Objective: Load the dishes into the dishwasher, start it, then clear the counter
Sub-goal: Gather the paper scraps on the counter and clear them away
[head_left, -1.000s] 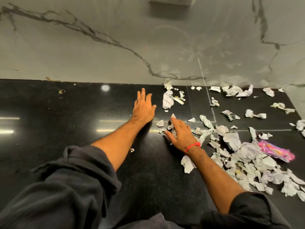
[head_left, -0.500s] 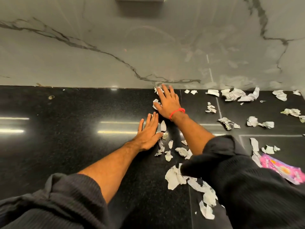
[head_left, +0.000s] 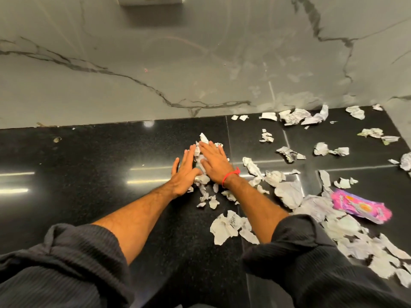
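Torn white paper scraps (head_left: pixel 289 192) litter the black polished counter (head_left: pixel 89 174), mostly on its right half. My left hand (head_left: pixel 185 173) and my right hand (head_left: pixel 214 162) lie flat side by side near the counter's middle, fingers extended, with a small heap of scraps (head_left: pixel 201 150) pressed between and under them. A red thread circles my right wrist. Neither hand grips anything. A pink wrapper (head_left: pixel 360 205) lies among the scraps at the right.
A grey marble-look wall (head_left: pixel 200 63) rises at the back of the counter. More scraps (head_left: pixel 295 116) lie along its foot at the right. A larger torn piece (head_left: pixel 226 225) rests near my right forearm. Small crumbs (head_left: pixel 57 139) sit at the far left.
My right hand has pulled back from the wall toward my left hand, dragging scraps with it. The two hands now meet around a small heap. More loose scraps have come into view at the right.
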{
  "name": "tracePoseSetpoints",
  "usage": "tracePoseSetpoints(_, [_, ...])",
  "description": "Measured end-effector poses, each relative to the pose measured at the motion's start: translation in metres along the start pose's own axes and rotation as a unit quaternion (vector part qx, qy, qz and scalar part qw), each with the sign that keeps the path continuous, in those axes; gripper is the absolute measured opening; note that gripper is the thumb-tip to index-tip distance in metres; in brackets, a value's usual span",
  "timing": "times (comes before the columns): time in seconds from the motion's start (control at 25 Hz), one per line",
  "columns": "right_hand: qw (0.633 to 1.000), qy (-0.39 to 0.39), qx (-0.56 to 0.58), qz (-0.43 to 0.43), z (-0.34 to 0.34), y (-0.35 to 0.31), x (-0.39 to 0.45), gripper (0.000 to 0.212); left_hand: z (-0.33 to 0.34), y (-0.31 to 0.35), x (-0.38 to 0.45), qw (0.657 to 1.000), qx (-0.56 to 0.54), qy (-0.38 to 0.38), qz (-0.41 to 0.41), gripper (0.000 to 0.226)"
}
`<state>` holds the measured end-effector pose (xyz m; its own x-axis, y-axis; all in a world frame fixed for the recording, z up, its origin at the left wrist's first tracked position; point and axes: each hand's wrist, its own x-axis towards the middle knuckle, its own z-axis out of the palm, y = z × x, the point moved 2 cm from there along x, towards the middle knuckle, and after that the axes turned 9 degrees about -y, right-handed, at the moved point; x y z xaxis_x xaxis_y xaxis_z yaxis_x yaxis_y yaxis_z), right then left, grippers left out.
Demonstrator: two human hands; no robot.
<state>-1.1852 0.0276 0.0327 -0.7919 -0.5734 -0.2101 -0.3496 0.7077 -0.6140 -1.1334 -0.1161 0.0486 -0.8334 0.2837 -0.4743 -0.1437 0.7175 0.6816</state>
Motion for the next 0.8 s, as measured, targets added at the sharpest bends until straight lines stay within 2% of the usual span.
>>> tracePoseSetpoints(0.08, [0.999, -0.001, 0.040, 0.002, 0.007, -0.007, -0.019, 0.055, 0.005, 0.003, 0.001, 0.999, 0.030, 0.009, -0.009, 0.079])
tracePoseSetpoints(0.2, [0.987, 0.008, 0.160, 0.002, 0.005, -0.012, -0.043, 0.048, 0.018, 0.015, 0.005, 0.998, 0.036, 0.003, -0.050, 0.077])
tracePoseSetpoints(0.28, [0.977, 0.107, 0.186, -0.002, -0.014, -0.002, -0.057, 0.039, 0.024, 0.021, 0.007, 0.996, 0.048, 0.003, -0.070, 0.069])
tracePoseSetpoints(0.36, [0.966, 0.224, 0.127, 0.027, -0.041, 0.021, -0.070, 0.033, 0.026, 0.022, 0.010, 0.995, 0.065, -0.018, -0.078, 0.068])
tracePoseSetpoints(0.44, [0.959, 0.257, 0.058, 0.099, -0.072, 0.053, -0.075, 0.037, 0.027, 0.021, 0.010, 0.995, 0.062, -0.035, -0.076, 0.074])
tracePoseSetpoints(0.48, [0.960, 0.240, 0.025, 0.139, -0.084, 0.070, -0.075, 0.043, 0.027, 0.021, 0.009, 0.996, 0.052, -0.034, -0.069, 0.078])
tracePoseSetpoints(0.56, [0.966, 0.155, -0.044, 0.202, -0.093, 0.097, -0.073, 0.059, 0.024, 0.020, 0.007, 0.998, 0.017, -0.014, -0.052, 0.079])
tracePoseSetpoints(0.64, [0.970, 0.060, -0.104, 0.213, -0.079, 0.107, -0.072, 0.065, 0.024, 0.017, 0.006, 0.999, 0.004, 0.021, -0.044, 0.073])
tracePoseSetpoints(0.68, [0.971, 0.041, -0.117, 0.203, -0.068, 0.108, -0.075, 0.066, 0.025, 0.016, 0.007, 0.998, 0.025, 0.045, -0.045, 0.071])
tracePoseSetpoints(0.8, [0.976, 0.068, -0.100, 0.179, -0.052, 0.100, -0.088, 0.062, 0.017, 0.025, 0.024, 0.984, 0.075, 0.161, -0.025, 0.070])
